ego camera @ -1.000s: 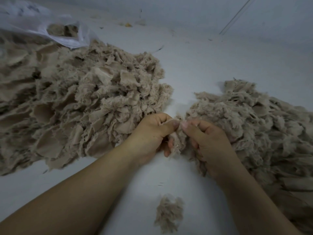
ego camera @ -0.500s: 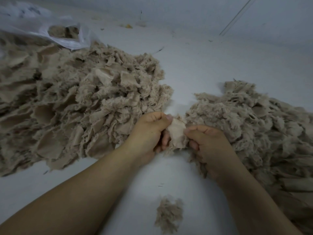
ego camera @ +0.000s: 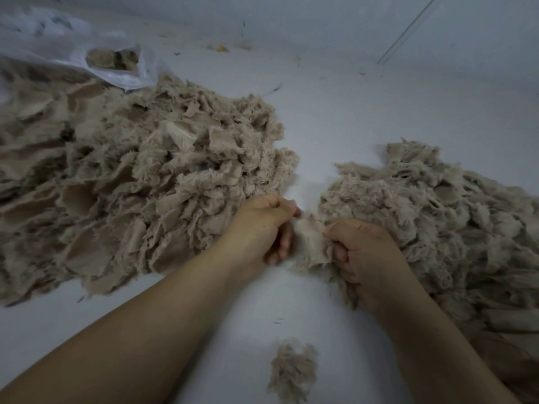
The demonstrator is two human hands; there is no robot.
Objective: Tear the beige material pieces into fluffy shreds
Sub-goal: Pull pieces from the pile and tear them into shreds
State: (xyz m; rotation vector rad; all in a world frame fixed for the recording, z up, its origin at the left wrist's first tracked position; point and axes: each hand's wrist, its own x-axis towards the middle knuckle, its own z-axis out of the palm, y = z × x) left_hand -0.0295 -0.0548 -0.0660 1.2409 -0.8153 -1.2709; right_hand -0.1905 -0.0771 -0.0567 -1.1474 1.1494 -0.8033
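A big heap of beige material pieces [ego camera: 140,182] covers the left of the white surface. A second beige heap of fluffier shreds [ego camera: 437,223] lies on the right. Between the heaps, a small beige piece [ego camera: 310,239] is stretched between both hands. My left hand [ego camera: 262,225] pinches its left edge with thumb and fingers. Its right edge is gripped by my right hand [ego camera: 361,252], which rests against the right heap. A small loose tuft of shreds [ego camera: 293,371] lies near the front, between my forearms.
A translucent white plastic bag [ego camera: 96,56] with some beige material inside lies at the back left. The white surface [ego camera: 335,118] runs back to a pale wall [ego camera: 320,18]. Small bits of debris lie near the wall.
The hands have drawn slightly apart, spreading the small beige piece wider between them. My right hand has dropped a little lower and rightward.
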